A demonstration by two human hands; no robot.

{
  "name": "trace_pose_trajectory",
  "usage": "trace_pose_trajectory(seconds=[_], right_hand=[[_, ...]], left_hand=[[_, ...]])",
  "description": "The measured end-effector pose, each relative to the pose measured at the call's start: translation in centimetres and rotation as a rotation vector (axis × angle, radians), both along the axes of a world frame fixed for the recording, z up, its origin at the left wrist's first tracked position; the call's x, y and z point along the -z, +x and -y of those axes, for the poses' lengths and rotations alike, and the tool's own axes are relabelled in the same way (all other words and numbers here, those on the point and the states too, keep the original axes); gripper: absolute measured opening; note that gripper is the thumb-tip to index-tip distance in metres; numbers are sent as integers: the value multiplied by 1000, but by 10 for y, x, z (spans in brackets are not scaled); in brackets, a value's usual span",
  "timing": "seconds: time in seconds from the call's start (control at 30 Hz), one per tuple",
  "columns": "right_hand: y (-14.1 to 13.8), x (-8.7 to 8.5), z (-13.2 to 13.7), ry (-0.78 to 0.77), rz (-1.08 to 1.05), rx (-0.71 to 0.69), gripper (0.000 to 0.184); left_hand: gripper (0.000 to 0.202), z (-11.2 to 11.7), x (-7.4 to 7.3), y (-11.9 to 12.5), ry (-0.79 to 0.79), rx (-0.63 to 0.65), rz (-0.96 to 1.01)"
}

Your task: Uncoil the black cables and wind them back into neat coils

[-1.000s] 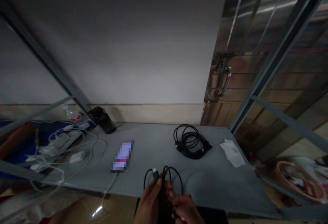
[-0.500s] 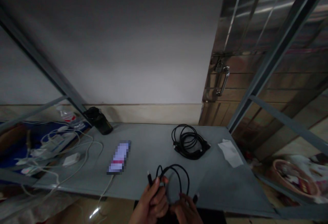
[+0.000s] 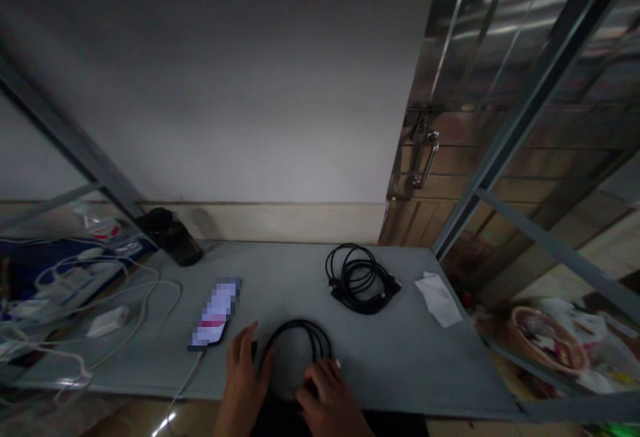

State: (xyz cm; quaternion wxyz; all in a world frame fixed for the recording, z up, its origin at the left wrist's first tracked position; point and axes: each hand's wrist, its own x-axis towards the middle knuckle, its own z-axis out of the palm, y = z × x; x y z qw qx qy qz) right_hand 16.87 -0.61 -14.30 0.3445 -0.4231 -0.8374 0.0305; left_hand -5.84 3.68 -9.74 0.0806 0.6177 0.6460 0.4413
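Black cable (image 3: pixel 299 327) in one round loop, flat on the bench (image 3: pixel 400 363), close to the front edge and about at its middle. Left hand (image 3: pixel 243 371) at the left side of the loop, fingers (image 3: pixel 249 337) stretched out and released, touching the left curve of the cable or just beside it; not possible to tell which. Right hand (image 3: pixel 325 393) on the near right part of the loop, fingers (image 3: pixel 320 375) bent down over the cable; hard to tell whether grasping or only pressing. Small white tip (image 3: pixel 339 362) just beside the right fingers.

Further back and to the right, apart from the loop: second black cable (image 3: pixel 361 280), wound in a tight bundle. White folded paper (image 3: pixel 440 298) near the right edge of the bench. Left of the loop, a phone (image 3: pixel 215 303) with lit screen, and a white wire (image 3: pixel 183 383) from its near end over the front edge. Dark bottle (image 3: pixel 173 242) on its side at the back left corner. At the left end of the bench, a tangle of white cables (image 3: pixel 100 283) and a white charger (image 3: pixel 107 320).
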Motion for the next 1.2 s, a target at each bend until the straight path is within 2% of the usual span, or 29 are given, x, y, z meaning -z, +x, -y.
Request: trace_pose_trajectory(seconds=[0.07,0.13,0.23,0.3,0.4,0.53,0.6,0.7,0.77,0.97,1.1,1.2], right_hand=[[2,-9,-10,-52,-8,20,26],[5,-18,-22,-132,-19,17,30],[9,-33,-37,-269,-42,-20,36],[14,-41,-45,-305,-63,-35,41],[28,-51,-57,-271,-128,-13,57],[66,-58,-85,-131,-198,146,40],[87,-57,-103,-89,-151,257,40],[110,-52,-130,-100,-17,343,53],[118,-47,-144,-116,47,331,53],[127,-45,-171,-137,179,268,20],[132,-46,-182,-150,234,216,34],[135,-47,-184,-164,249,178,45]], left_hand=[[43,4,2,2,101,54,-207],[37,10,1,6,150,196,-336],[30,18,4,12,124,438,-370],[25,18,8,13,68,499,-349],[20,9,17,8,69,443,-318],[29,-6,22,0,106,377,-307],[29,-10,22,1,106,362,-306],[26,-11,21,6,127,329,-310],[25,-9,22,8,145,302,-313],[22,-3,25,11,134,252,-274],[24,-1,21,14,50,223,-143],[24,0,20,15,63,197,-156]])
